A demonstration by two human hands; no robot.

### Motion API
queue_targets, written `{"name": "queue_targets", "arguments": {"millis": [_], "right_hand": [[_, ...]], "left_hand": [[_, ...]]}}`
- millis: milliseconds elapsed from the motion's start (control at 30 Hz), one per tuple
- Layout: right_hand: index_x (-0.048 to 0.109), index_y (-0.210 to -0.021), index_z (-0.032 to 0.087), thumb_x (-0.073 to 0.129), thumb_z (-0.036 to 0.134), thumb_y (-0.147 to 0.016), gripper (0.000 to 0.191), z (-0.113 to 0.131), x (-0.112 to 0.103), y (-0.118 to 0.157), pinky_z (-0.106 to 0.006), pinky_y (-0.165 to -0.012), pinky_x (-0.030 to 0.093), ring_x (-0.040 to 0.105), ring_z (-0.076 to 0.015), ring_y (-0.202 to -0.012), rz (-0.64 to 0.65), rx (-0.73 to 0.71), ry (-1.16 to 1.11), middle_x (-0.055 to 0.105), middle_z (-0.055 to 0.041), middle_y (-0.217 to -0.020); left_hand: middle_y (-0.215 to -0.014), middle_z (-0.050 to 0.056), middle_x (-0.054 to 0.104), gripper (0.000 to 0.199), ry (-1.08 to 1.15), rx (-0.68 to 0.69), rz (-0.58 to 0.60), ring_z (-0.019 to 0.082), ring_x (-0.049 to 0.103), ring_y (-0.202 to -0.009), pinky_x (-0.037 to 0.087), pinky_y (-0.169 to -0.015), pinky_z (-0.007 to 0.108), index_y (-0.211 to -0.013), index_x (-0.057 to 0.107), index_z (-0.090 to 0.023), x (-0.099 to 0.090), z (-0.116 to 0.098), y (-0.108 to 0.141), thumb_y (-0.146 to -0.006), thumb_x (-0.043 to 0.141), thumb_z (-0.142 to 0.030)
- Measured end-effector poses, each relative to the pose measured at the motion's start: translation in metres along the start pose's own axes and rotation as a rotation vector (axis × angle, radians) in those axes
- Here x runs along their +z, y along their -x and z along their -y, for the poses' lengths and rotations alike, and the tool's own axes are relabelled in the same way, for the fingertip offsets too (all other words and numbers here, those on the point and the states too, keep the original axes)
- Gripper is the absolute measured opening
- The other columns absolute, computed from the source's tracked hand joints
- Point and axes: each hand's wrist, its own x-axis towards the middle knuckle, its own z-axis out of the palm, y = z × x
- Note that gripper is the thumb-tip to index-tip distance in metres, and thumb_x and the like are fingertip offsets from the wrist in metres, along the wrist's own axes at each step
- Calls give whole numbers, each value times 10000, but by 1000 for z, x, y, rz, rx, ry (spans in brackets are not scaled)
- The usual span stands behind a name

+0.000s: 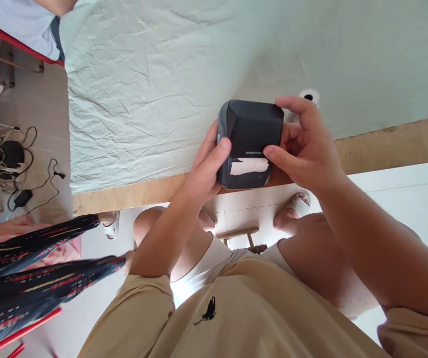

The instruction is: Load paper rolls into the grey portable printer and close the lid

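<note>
A dark label printer (255, 127) with a torn white paper patch (249, 166) near its lower end is held up over the front edge of the table. My left hand (210, 164) grips its left side, thumb on the front corner. Around its right side curls my right hand (305, 141), the thumb by the printed lettering and the index finger at the far right corner. Just beyond my right hand, a white label roll (309, 95) lies on the cloth, partly hidden by the fingers.
A wrinkled pale green cloth (142, 89) covers the table, whose bare wooden edge (135, 191) shows at the front. Cables and a black power adapter (23, 199) lie on the floor at left. Another person's patterned trousers (42, 253) are close on the left; an arm (57, 5) shows at the top left.
</note>
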Motion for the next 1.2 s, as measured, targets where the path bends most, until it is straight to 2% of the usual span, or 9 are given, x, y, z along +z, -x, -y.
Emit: {"name": "queue_targets", "arguments": {"millis": [133,333,567,667,767,867,967,1033,1200], "right_hand": [[486,-1695,379,752,589,-1072,709,4,-2,2,-340,-612,561,574,-166,-631,-4,22,5,594,58,-793],[472,-1680,413,843,556,-1008,781,10,-6,3,-315,-559,532,578,-154,-617,37,40,20,664,63,-852],[564,-1603,385,979,496,-889,833,25,-11,-2,-293,-484,456,553,-134,-538,-16,59,33,603,110,-700],[660,-1476,358,927,485,-976,581,42,-11,-6,-295,-491,498,596,-116,-518,-153,-50,138,641,97,-731],[693,-1274,315,781,469,-1121,234,62,-8,-13,-280,-516,533,792,-131,-714,-340,-171,200,771,13,-1087],[683,-1103,279,770,371,-1107,127,71,-3,-22,-285,-544,535,826,-154,-810,-435,-222,348,787,-6,-1147],[753,-1051,284,758,285,-1002,49,66,-3,-29,-323,-568,505,681,-143,-631,-320,-252,641,817,26,-924],[807,-1089,297,768,277,-954,143,57,-6,-32,-344,-588,475,619,-163,-606,-166,-217,767,814,24,-848],[852,-1235,322,892,319,-855,382,54,-14,-37,-355,-578,388,482,-169,-577,75,-103,735,749,4,-743]], "left_hand": [[-1319,30,874,367,66,-30,-86,362,677,-1648,713,-1218,467,-1174,817,-279,3,1,-6,-1079,755,-628],[-1166,68,910,414,147,-171,-244,368,795,-1500,764,-1140,491,-1125,824,-233,4,5,-11,-1136,654,-610],[-941,22,880,413,127,-109,-254,295,879,-1325,783,-1049,428,-935,780,-237,6,3,-11,-1193,572,-483],[-884,35,853,447,132,-130,-267,291,901,-1236,773,-1019,432,-971,791,-217,8,2,-12,-1220,489,-432],[-864,39,827,469,121,-150,-307,296,910,-1165,761,-968,424,-997,780,-203,10,1,-13,-1227,470,-470],[-897,35,827,494,95,-179,-320,292,905,-1154,752,-952,420,-1024,760,-202,13,-1,-13,-1233,444,-520],[-902,36,824,479,84,-192,-300,288,885,-1218,745,-1026,424,-989,733,-209,14,-3,-10,-1221,486,-547],[-843,32,786,470,78,-188,-291,292,879,-1207,742,-1043,425,-912,700,-218,14,-5,-8,-1187,574,-576],[-713,7,683,488,30,-218,-291,287,878,-1039,749,-926,430,-868,685,-238,11,-5,-6,-1146,634,-636]]}}
